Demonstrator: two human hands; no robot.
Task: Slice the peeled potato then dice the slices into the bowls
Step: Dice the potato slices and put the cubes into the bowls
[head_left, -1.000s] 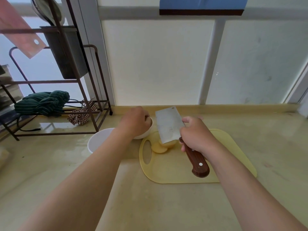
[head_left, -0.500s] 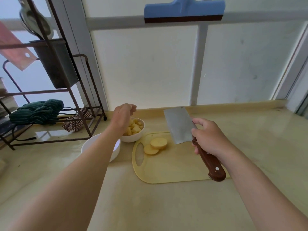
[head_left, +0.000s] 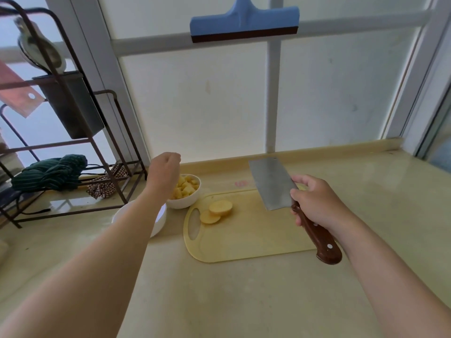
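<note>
Frosted window panes (head_left: 207,98) in white frames fill the back of the room, and a blue squeegee (head_left: 244,20) hangs on the crossbar. Below them a pale yellow counter (head_left: 244,301) runs wall to wall, glossy and wet-looking near the left. A dark metal rack (head_left: 107,147) stands at its left end, with a green striped cloth (head_left: 48,173) and a checked cloth (head_left: 105,185) on its lowest shelf.

A yellow cutting board (head_left: 244,240) lies mid-counter. Just left of it sits a large white bowl (head_left: 158,225), partly hidden by the left forearm. A small white bowl (head_left: 185,202) behind it touches the board's far-left corner and holds diced potato (head_left: 186,187).

The right hand (head_left: 314,203) has its fingers wrapped round the wooden handle of a cleaver (head_left: 271,184), held above the board's right side, blade pointing away. The left hand (head_left: 163,172) hovers above the small bowl, fingers curled inward; I cannot tell whether they hold anything. Two potato slices (head_left: 217,211) overlap on the board's left part, by its handle slot.
</note>
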